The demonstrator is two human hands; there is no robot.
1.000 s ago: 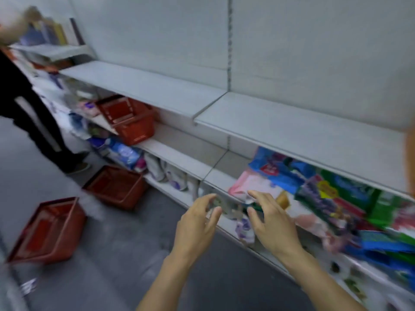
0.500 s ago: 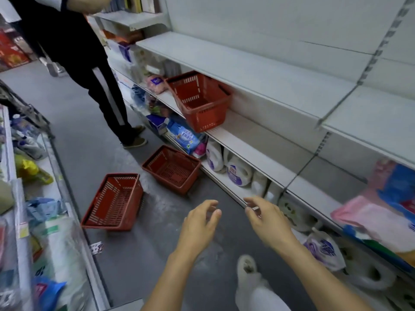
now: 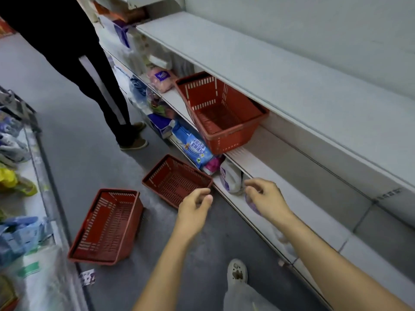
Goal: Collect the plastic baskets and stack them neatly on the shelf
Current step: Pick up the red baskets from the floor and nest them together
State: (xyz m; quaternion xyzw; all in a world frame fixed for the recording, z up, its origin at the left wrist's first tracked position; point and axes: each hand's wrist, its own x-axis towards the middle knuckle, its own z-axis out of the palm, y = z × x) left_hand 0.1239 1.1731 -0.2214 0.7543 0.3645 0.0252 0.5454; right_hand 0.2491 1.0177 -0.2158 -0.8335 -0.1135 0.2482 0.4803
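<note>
Closer now to the baskets than a moment ago, with the view swung down and left along the aisle and both arms reaching forward. Left hand (image 3: 195,204) loosely curled, holding nothing, hovering just above the near corner of the middle basket (image 3: 177,180) on the floor (image 3: 74,140). Right hand (image 3: 266,199) likewise relaxed and empty, out over the edge of the lower shelf (image 3: 289,198), near a white detergent bottle (image 3: 231,178). A second floor basket (image 3: 107,225) tilted against the opposite rack, well apart from the first. A third basket (image 3: 221,113) already up on the shelf, jutting past its front edge. Someone in dark trousers (image 3: 98,70) standing further up the aisle. Risks from here, as a guess: gripping only one corner of the middle basket and tipping it into the bottle and soft packs beside it; nesting onto the overhanging shelf basket and pushing it off the edge; tight headroom under the upper shelf catching the rim during stacking.
</note>
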